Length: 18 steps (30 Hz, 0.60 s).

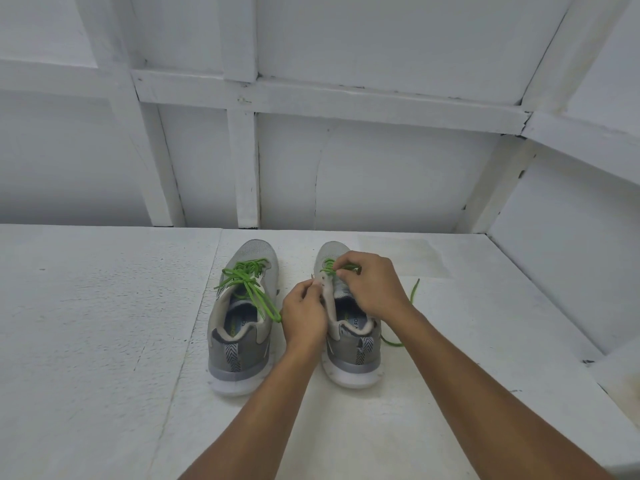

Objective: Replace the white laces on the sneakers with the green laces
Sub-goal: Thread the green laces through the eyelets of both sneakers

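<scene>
Two grey sneakers stand side by side on the white table, toes pointing away from me. The left sneaker carries a green lace crossed through its eyelets, ends hanging loose over the tongue. On the right sneaker a green lace runs through the front eyelets only. My left hand pinches that sneaker's left eyelet flap. My right hand pinches the green lace above the tongue. One loose lace end trails on the table to the right. No white lace is in view.
The white table has seams running across its boards. A white panelled wall rises right behind the sneakers and another wall closes the right side.
</scene>
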Each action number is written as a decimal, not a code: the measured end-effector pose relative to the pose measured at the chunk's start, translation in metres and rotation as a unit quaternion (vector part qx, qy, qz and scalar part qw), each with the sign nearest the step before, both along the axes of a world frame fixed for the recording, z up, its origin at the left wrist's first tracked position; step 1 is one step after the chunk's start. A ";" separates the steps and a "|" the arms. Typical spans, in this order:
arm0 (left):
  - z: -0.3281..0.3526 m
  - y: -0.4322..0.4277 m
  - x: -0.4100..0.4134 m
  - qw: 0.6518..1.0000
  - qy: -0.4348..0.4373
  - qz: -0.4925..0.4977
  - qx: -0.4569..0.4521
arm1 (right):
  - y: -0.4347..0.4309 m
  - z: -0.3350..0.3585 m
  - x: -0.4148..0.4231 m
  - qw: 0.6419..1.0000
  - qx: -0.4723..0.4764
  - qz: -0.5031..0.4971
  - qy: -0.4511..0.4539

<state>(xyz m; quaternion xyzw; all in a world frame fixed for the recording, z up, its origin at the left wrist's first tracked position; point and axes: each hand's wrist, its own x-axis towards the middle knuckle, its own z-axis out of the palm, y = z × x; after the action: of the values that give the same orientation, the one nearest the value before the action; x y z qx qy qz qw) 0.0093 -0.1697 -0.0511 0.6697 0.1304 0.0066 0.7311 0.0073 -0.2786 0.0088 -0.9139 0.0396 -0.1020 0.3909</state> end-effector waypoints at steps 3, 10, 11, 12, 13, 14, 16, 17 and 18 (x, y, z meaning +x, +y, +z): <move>0.001 0.000 -0.001 1.000 -0.001 -0.003 -0.002 | 0.004 -0.002 0.001 1.000 0.003 0.006 -0.004; 0.002 0.001 -0.003 1.000 -0.004 -0.006 -0.002 | 0.008 -0.005 0.003 1.000 -0.011 0.005 0.002; 0.003 0.001 -0.003 1.000 -0.005 -0.006 -0.003 | 0.008 -0.005 0.004 1.000 -0.014 0.005 0.003; 0.003 0.001 -0.003 1.000 -0.005 -0.007 -0.006 | 0.008 -0.005 0.004 1.000 -0.016 0.006 0.004; 0.003 0.001 -0.004 1.000 -0.004 -0.008 -0.008 | 0.008 -0.005 0.004 1.000 -0.017 0.008 0.003; 0.004 0.001 -0.004 1.000 -0.003 -0.008 -0.010 | 0.008 -0.005 0.004 1.000 -0.016 0.010 0.003; 0.004 0.001 -0.005 1.000 -0.004 -0.008 -0.006 | 0.008 -0.006 0.005 1.000 -0.016 0.013 0.002; 0.004 0.001 -0.006 1.000 -0.004 -0.007 -0.005 | 0.008 -0.006 0.005 1.000 -0.017 0.014 0.004; 0.004 0.002 -0.006 1.000 -0.003 -0.007 -0.004 | 0.008 -0.006 0.005 1.000 -0.019 0.014 0.005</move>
<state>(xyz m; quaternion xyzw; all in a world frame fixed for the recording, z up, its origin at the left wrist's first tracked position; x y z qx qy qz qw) 0.0037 -0.1680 -0.0468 0.6676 0.1234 0.0033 0.7342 0.0127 -0.2706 0.0029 -0.9221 0.0270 -0.0923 0.3748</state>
